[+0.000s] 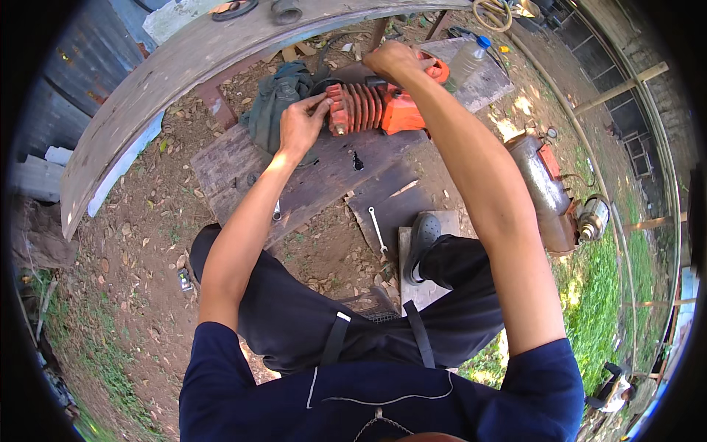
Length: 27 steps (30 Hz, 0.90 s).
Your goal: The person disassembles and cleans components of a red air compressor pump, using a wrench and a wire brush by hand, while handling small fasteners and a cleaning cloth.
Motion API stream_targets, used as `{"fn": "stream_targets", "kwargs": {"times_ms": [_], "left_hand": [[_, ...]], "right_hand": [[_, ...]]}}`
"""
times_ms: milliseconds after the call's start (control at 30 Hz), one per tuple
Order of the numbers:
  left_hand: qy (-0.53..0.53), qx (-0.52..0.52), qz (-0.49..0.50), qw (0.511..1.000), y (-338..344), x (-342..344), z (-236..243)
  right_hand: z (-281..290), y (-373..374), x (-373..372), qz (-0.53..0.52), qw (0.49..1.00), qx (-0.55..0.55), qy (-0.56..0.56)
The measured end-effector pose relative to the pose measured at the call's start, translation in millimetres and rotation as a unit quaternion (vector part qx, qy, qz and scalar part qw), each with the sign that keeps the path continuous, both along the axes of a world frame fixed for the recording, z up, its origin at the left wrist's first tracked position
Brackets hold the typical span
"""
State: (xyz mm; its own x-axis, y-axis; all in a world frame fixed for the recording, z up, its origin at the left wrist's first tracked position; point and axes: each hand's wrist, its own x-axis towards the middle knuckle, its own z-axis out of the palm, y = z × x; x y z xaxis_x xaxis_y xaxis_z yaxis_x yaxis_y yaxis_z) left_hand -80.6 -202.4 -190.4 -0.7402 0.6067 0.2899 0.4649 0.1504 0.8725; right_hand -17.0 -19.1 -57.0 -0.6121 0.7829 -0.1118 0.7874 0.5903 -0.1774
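Observation:
A red-orange compressor pump point(401, 110) with a finned cylinder point(361, 107) lies on its side on a worn wooden board point(339, 173). At its left end, my left hand point(300, 127) grips the edge of the cylinder head between thumb and fingers. My right hand point(398, 62) is closed over the far side of the pump, beside an orange ring-shaped part point(436, 70). What its fingers hold there is hidden. A dark green cloth point(274, 107) lies left of the pump, close to my left hand.
A clear plastic bottle with a blue cap point(467, 62) stands right of the pump. Nearer me lies a combination wrench point(378, 230), with another metal tool point(277, 211) by my left forearm. A rusty metal tank point(536, 184) sits at right. A long curved plank point(147, 118) spans the upper left.

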Motion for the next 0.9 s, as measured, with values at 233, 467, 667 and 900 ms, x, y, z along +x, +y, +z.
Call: {"fn": "stream_targets", "kwargs": {"times_ms": [233, 467, 667, 900], "left_hand": [[-0.112, -0.039, -0.054, 0.992, -5.2, 9.6, 2.3], [-0.037, -0.160, -0.046, 0.985, -5.3, 19.6, -6.0], [-0.192, -0.092, -0.021, 0.977, 20.7, -12.2, 6.7], [-0.285, -0.117, 0.035, 0.951, 54.8, -22.3, 21.2]], "right_hand": [[15.9, 45.3, 17.8, 0.117, 0.992, 0.052, 0.001], [-18.5, 110.1, 39.7, 0.187, 0.976, -0.031, 0.109], [-22.0, 116.0, 45.3, 0.086, 0.991, -0.040, 0.095], [-23.2, 110.6, 91.5, -0.052, 0.986, -0.077, 0.136]]}}
